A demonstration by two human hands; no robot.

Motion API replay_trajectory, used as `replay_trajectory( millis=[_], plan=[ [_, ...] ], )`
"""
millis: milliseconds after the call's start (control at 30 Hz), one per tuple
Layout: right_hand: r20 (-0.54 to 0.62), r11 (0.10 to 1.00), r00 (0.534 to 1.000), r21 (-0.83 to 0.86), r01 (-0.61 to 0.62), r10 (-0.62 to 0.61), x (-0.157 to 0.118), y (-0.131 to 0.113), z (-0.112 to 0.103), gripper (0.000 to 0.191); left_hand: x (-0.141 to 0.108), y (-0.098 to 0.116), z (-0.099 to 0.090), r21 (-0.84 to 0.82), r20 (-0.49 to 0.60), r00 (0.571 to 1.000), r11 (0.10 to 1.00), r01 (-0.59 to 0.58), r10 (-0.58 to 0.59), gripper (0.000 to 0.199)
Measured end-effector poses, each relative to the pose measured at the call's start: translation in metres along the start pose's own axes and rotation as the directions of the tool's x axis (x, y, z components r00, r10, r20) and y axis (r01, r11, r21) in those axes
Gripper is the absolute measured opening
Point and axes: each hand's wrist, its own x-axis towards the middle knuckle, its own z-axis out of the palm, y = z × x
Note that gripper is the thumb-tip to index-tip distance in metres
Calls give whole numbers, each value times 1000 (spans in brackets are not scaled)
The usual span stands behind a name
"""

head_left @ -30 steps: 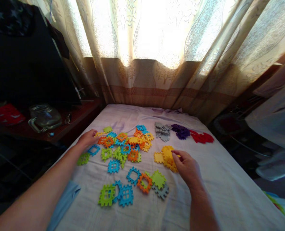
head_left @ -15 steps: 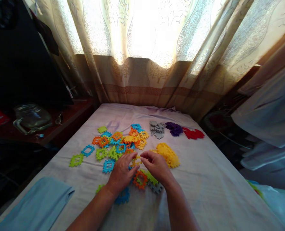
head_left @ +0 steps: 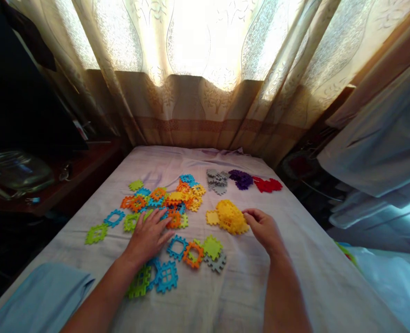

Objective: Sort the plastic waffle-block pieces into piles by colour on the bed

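My left hand (head_left: 149, 237) lies with fingers spread over a loose group of toothed plastic building tiles in green, blue and orange. Its fingers partly cover a green tile (head_left: 131, 222) and a blue one behind it. At the right edge of the heaped yellow tiles (head_left: 230, 216), my right hand (head_left: 264, 230) has thumb and fingers pinched on a yellow tile, mostly hidden by the fingertips. Between my hands lie a blue frame tile (head_left: 177, 248), an orange tile (head_left: 193, 255), a bright green tile (head_left: 212, 247) and a grey tile (head_left: 216, 262).
Grey (head_left: 217, 181), purple (head_left: 240, 179) and red (head_left: 267, 184) tile piles sit farther back. Blue window tiles (head_left: 167, 276) are near my left forearm. A folded blue cloth (head_left: 41, 296) lies front left; a glass jug (head_left: 17, 173) stands on the side table.
My hands have moved apart from around a yellow piece. The left went left over the mixed tiles; the right went right to the yellow heap. The view has shifted slightly.
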Motion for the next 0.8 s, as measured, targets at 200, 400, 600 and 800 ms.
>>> replay_trajectory(
  millis=[200, 400, 600, 800],
  plan=[
    [-202, 981, 973, -179, 74, -110, 2, -8, 10, 43, -18, -15, -11, 36, -101, 986, 990, 134, -130, 30],
    [-76, 945, 947, -122, 302, -312, -12, -33, 49, 33, -21, -1, -5, -55, -233, 968, 995, 88, -99, 34],
    [189, 859, 865, -144, 492, -464, -26, -74, 103, 25, -26, -20, -14, -321, -442, 864, 942, 101, -243, 35],
    [316, 766, 801, -258, 588, -509, 15, -107, 155, 34, -35, -59, -17, -443, -530, 659, 837, 321, -533, 35]
  ],
)
